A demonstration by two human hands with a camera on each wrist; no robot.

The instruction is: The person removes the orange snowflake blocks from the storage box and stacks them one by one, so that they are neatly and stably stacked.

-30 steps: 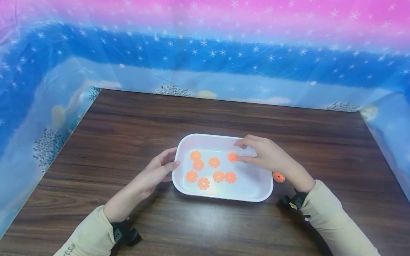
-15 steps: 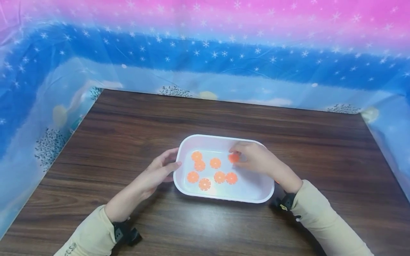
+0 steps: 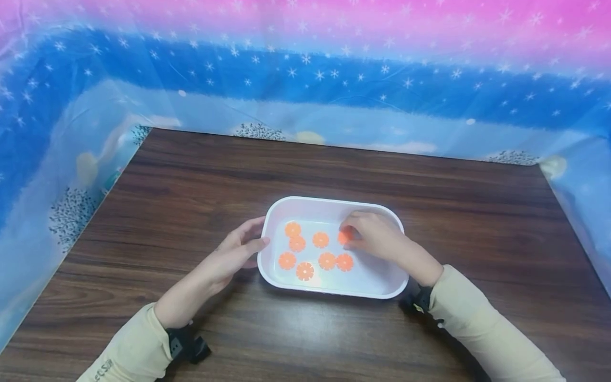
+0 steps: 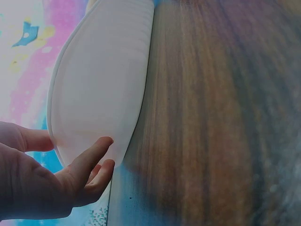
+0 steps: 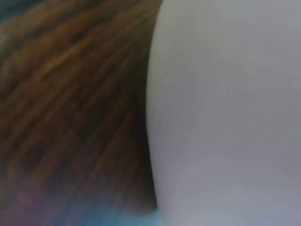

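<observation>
A white plastic tray (image 3: 334,293) stands on the table, with several orange notched discs (image 3: 305,271) lying flat on its floor. My left hand (image 3: 234,252) grips the tray's left end. Its thumb lies over the rim, and in the left wrist view the fingers (image 4: 91,157) reach along the outer wall. Inside the tray at the right, my right hand (image 3: 374,233) pinches one orange notched disc (image 3: 345,236) between thumb and fingertips, partly covering it. The right wrist view shows only the tray's blurred outer wall (image 5: 225,113); the hand is out of sight there.
The dark wood table (image 3: 205,175) reaches back to a pink and blue snowflake curtain (image 3: 267,79), which also hangs at both sides. Black wrist cameras (image 3: 188,345) sit at each sleeve cuff.
My right hand has lowered into the tray, and its thumb and fingers have come together on the disc. The disc lying on the table right of the tray is now hidden behind that arm.
</observation>
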